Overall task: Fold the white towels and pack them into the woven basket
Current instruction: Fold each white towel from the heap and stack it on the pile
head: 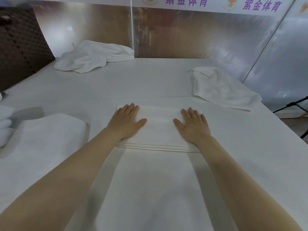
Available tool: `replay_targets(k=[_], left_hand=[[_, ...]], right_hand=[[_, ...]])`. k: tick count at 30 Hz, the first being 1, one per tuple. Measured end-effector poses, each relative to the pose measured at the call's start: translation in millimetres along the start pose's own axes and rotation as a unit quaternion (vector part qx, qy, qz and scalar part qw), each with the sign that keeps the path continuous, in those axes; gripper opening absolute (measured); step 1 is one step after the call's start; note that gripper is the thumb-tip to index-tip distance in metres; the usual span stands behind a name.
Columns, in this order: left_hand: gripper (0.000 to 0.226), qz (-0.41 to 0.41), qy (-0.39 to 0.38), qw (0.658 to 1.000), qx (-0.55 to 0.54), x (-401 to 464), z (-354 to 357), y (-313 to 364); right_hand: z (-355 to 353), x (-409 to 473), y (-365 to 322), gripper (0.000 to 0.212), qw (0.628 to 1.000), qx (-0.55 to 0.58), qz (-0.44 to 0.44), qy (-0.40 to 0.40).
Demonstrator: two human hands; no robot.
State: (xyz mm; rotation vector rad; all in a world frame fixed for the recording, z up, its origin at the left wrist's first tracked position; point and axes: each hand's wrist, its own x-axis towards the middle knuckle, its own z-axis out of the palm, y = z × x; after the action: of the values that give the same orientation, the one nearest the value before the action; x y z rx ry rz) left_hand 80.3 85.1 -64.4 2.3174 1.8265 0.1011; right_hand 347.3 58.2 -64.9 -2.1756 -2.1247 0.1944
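Basket [20, 47]: the dark woven basket stands at the far left of the surface [150, 80], well apart from the fold in progress; a carry that far could let a loose fold fall open.
Folded pile [50, 130]: a folded towel lies left of the arms; a sweeping left elbow could drag it askew.
Crumpled towel, far left [93, 55]: unfolded, just beside the basket, not yet dealt with.
Left hand [125, 122]: spread flat, fingers straight, pressing the folded-over end.
Towel being folded [160, 130]: it lies centre, running toward the person, far end doubled back; uneven pressure could skew the edges off the striped band.
Right hand [193, 124]: likewise flat and pressing; lifting one hand first could let the layer shift.
Loose towel, right [220, 87]: near the surface's edge, it could slide off if brushed.
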Motion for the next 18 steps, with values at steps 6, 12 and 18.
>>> replay_targets(k=[6, 12, 18], left_hand=[[0.079, -0.056, 0.002, 0.998, -0.026, -6, 0, -14], [0.072, -0.064, -0.008, 0.995, 0.082, -5, -9, -2], [0.055, 0.109, 0.037, 0.992, 0.049, 4, -8, 66]], right_hand=[[0, -2, 26, 0.078, 0.994, 0.055, 0.093, 0.004], [-6, -8, 30, 0.068, 0.988, -0.053, 0.140, 0.031], [-3, -6, -39, 0.054, 0.991, -0.023, -0.114, 0.064]])
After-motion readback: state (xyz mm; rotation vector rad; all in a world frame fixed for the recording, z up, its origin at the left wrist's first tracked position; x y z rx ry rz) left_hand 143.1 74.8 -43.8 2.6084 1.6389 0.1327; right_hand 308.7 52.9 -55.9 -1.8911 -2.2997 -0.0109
